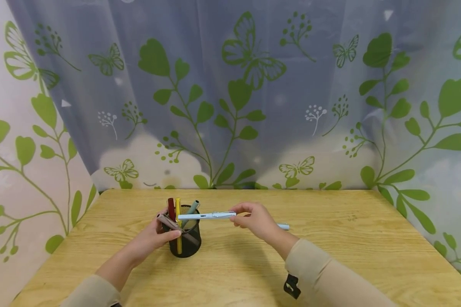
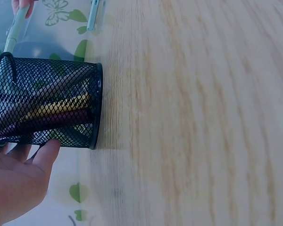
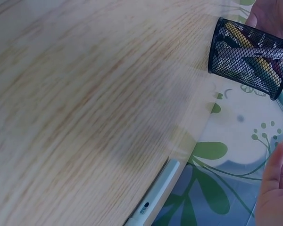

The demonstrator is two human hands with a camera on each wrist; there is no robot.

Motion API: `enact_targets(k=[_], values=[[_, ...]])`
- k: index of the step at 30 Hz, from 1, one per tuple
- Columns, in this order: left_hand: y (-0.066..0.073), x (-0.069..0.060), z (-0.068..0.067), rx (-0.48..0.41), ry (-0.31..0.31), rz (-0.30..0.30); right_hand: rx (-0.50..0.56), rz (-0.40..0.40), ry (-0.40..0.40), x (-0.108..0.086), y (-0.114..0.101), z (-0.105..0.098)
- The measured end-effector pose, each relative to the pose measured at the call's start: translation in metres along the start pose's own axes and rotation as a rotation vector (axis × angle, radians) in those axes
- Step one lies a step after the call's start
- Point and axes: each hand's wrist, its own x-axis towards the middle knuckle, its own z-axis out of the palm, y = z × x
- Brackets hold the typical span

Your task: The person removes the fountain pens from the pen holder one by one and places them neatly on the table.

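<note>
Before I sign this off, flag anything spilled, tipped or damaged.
Nothing looks spilled, tipped or damaged. The black cylindrical wire-mesh pen holder stands upright on the wooden table; one slim pale-blue pen lies loose outside it, perhaps mildly out of place, since other pens stand inside.

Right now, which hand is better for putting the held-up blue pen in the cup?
Probably the right hand: it pinches the blue pen, whose far end is by the cup. The left hand is busy gripping the cup.

sleeves (image 1: 342, 277): long, beige | right cuff (image 1: 305, 261): black attachment (image 1: 292, 286) | hands (image 1: 255, 219): bare
</note>
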Motion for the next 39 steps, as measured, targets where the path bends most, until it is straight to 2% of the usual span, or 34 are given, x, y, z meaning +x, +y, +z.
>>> enact_targets(k=[12,18,39], values=[[0.003,-0.001,0.000,-0.014,-0.015,0.012,-0.019,0.018,0.011,0.001,0.004,-0.003],[0.003,0.000,-0.001,-0.023,-0.022,-0.006,-0.016,0.047,0.027,0.001,0.005,-0.005],[0.001,-0.001,0.000,-0.024,-0.024,0.019,0.021,0.044,0.046,-0.009,0.011,-0.018]])
